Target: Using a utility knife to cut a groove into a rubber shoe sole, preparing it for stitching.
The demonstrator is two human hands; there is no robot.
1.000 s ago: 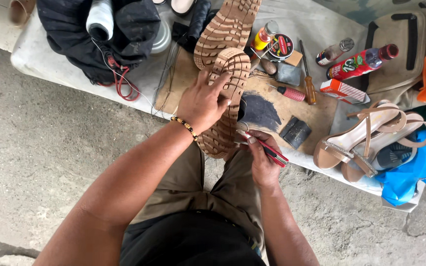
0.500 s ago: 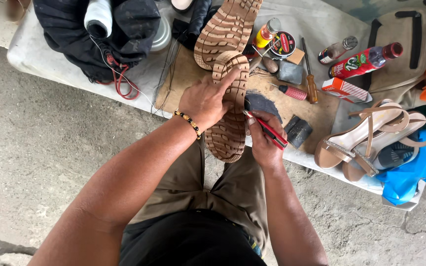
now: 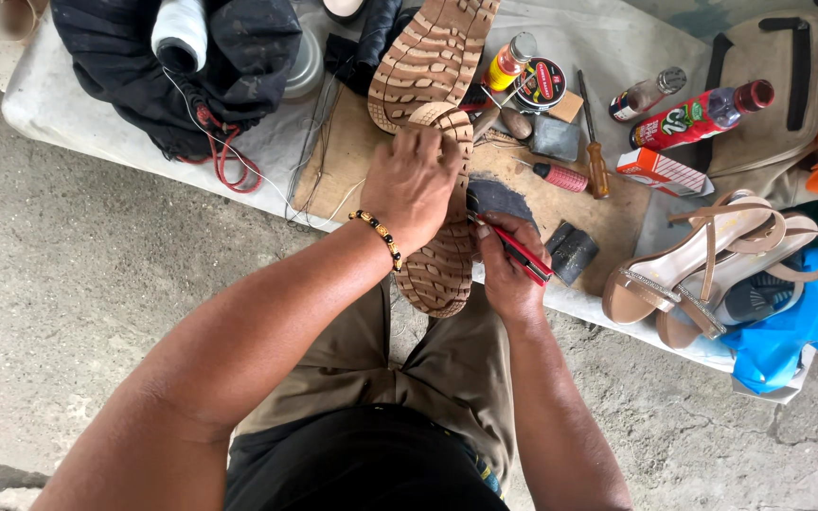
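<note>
The shoe lies sole up, its long axis running from the person's lap toward the far side of the desk, heel end overhanging the near edge. The left hand presses flat on the sole, grip spread over it. The right hand pinches a red tool at the sole's right edge. A second sole lies just beyond. Right of it sit a tin, bottles, a screwdriver and sandals; open floor spreads to the left.
</note>
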